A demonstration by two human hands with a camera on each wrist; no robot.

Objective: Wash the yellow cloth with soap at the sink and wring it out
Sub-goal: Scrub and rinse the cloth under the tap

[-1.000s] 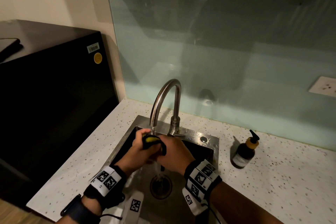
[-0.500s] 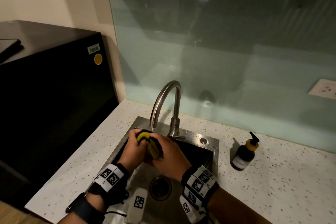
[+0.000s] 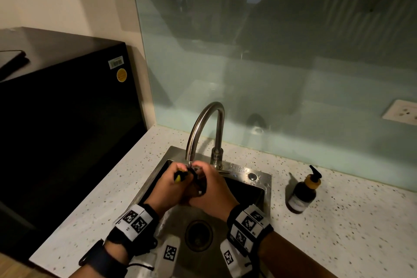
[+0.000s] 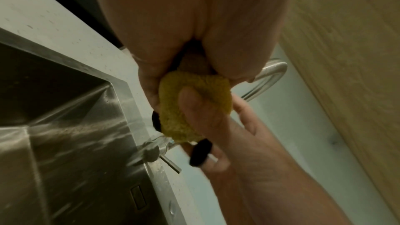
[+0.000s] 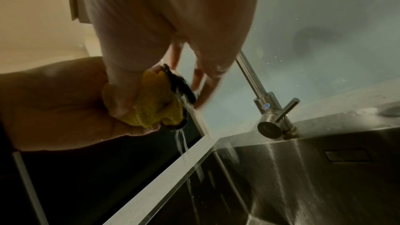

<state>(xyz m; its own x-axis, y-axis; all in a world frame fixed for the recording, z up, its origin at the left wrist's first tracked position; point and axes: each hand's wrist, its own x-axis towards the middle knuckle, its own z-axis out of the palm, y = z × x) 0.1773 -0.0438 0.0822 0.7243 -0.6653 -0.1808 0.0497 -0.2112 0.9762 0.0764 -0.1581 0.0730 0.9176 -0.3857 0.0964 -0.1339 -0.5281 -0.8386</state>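
A steel sink (image 3: 259,181) is set in a speckled counter (image 3: 338,221), with a curved tap (image 3: 204,124) arching over both hands. The left hand (image 3: 168,189) and right hand (image 3: 212,192) meet under the spout, fingers curled tight round the bunched yellow cloth (image 4: 194,103). The wad lies across from left fist to right, seemingly ready for twisting, and water runs off it into the basin.

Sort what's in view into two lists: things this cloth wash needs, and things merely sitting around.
Needed:
yellow cloth with black edging, gripped by left hand and right hand
curved steel tap
steel sink
dark soap pump bottle

Just there:
black appliance
white wall socket
green glass splashback
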